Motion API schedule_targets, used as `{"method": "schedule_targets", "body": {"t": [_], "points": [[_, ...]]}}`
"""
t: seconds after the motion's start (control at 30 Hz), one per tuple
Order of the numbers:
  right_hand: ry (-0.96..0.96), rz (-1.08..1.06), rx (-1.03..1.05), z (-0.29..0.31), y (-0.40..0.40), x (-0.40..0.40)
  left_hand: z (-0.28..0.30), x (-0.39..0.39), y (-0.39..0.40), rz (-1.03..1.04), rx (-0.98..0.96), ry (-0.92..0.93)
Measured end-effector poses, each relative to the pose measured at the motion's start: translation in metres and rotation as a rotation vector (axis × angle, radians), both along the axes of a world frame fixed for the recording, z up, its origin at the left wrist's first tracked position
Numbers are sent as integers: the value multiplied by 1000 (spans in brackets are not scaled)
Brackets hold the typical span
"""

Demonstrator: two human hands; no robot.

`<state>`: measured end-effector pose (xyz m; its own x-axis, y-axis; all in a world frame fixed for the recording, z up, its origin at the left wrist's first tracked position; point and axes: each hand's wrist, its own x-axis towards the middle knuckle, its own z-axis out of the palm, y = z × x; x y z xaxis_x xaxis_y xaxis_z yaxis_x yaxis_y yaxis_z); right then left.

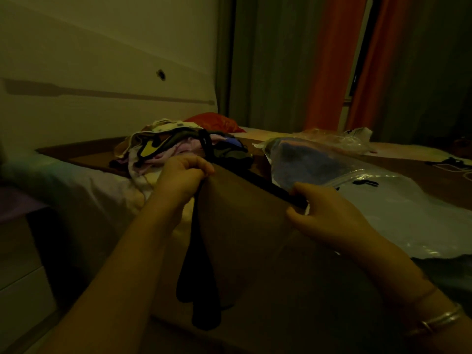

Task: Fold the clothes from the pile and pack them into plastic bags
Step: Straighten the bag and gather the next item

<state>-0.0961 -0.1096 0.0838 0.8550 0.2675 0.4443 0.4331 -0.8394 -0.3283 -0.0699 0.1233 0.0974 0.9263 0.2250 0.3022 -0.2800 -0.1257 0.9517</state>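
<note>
I hold a sheer brown garment (245,226) with a dark band stretched between both hands above the bed. My left hand (181,175) grips its upper left corner, fingers curled; dark parts of the garment hang down below that hand. My right hand (321,210) pinches the dark band at the right. Behind my hands lies the pile of mixed clothes (176,146). To the right sits a clear plastic bag (306,159) with a blue folded item inside, and a larger plastic bag (408,213) lies flat near my right hand.
The bed (84,159) has a brown cover. An orange pillow (217,121) lies behind the pile, against a white headboard (102,98). Crumpled plastic (344,141) lies further back. Orange and grey curtains (332,62) hang at the right. The room is dim.
</note>
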Motion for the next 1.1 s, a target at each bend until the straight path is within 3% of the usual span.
{"method": "schedule_targets", "body": {"t": [0.17,0.3,0.43,0.6,0.67,0.83,0.93,1.1], "points": [[-81,47,49,-1,-8,-3,-3,-3,4,61,252,-109],[-198,59,125,-2,-12,5,-5,-1,3,52,246,-153],[-48,145,514,3,-6,5,-7,0,2,-50,231,-176],[75,100,923,11,-6,7,-10,5,0,-115,277,-111],[111,70,992,12,-6,9,-11,7,-4,-84,321,-86],[243,124,1015,11,10,7,-16,7,-20,135,675,-209],[339,214,1089,15,23,5,-14,3,-25,60,595,-236],[323,332,1056,17,39,8,-7,-12,-30,-185,421,-275]]}}
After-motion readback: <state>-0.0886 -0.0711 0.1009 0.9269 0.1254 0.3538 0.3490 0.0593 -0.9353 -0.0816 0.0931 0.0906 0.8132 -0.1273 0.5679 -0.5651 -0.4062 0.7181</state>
